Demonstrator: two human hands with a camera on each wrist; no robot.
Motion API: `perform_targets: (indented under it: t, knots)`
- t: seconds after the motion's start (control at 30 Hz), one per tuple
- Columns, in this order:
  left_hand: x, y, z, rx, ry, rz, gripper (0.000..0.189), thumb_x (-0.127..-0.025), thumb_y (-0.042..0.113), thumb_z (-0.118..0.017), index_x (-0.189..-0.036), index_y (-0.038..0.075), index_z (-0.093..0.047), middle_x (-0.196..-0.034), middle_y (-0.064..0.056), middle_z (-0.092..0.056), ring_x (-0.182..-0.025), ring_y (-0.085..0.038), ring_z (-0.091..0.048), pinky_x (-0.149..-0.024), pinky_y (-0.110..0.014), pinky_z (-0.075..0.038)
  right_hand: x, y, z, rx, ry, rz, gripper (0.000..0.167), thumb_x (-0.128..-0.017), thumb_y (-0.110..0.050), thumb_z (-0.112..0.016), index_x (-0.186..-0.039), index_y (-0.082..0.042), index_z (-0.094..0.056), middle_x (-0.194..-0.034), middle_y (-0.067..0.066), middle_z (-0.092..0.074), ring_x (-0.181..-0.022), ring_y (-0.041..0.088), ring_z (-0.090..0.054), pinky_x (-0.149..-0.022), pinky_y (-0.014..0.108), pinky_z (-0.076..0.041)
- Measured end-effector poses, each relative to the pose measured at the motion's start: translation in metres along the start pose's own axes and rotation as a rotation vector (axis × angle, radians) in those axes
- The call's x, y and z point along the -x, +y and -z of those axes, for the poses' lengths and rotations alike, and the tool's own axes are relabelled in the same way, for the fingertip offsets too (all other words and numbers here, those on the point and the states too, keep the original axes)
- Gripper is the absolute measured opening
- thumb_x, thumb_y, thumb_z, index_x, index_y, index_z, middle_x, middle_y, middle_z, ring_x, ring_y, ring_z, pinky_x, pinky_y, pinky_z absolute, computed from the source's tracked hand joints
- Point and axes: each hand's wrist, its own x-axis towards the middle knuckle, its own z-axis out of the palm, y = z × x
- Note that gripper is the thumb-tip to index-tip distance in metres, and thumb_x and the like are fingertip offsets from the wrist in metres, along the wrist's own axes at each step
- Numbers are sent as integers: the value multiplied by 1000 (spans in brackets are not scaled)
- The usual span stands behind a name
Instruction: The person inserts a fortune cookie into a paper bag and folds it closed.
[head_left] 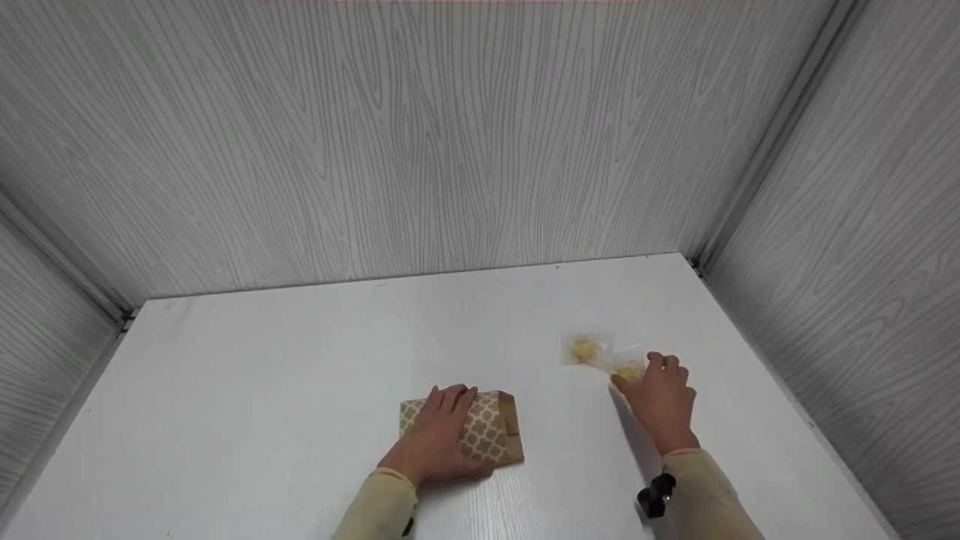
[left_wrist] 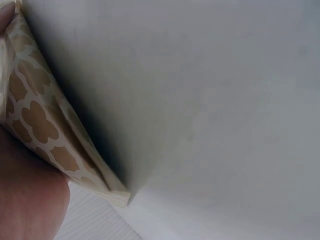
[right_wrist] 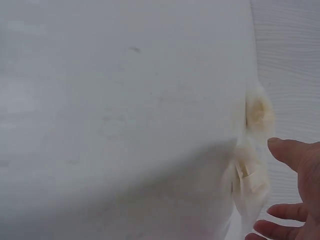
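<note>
A tan paper bag [head_left: 484, 435] with a white quatrefoil pattern lies before me, its unsealed end facing right. My left hand [head_left: 439, 442] holds it from above, fingers over the far side and thumb along the near edge. In the left wrist view the bag's patterned side [left_wrist: 40, 120] shows between thumb and fingertip. Two small clear packets with pale yellow contents lie to the right: a left packet [head_left: 583, 349] and a right packet [head_left: 626, 369], side by side. My right hand [head_left: 664, 397] reaches around the right packet, thumb and fingers spread apart and nothing gripped.
Everything rests on a white tabletop [head_left: 262, 390]. Grey wood-grain panels stand behind it [head_left: 420, 150] and along the right side [head_left: 862, 247]. A black device [head_left: 656, 495] is worn at the right wrist.
</note>
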Motion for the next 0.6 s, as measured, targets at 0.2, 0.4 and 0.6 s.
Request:
perform_targets:
  t: [0.2,0.4,0.6]
  knots:
    - [1,-1,-2,6,-13,10,113,-71,62,-78,-154,4,-27,-151,-14,-30,-142,-33,-23,-118,-46,-11,-1,-3,-11,13,0,-18,72,-87,-31,-72,-131,17,-41,-127,35,-43,-118,50,-40,-82,66,-43]
    - [1,-1,-3,19,-17,20,115,-70,63,-78,-155,6,-25,-152,-13,-29,-142,-33,-22,-118,-45,-14,-1,3,-14,3,38,-9,60,-87,-20,-68,-127,16,-41,-118,33,-44,-113,48,-41,-79,63,-44]
    - [1,1,-3,14,-24,25,113,-71,63,-76,-154,6,-25,-152,-13,-29,-142,-34,-23,-117,-46,-17,3,10,-9,-5,29,2,52,-86,-15,-67,-125,12,-47,-114,28,-50,-110,46,-46,-76,62,-45]
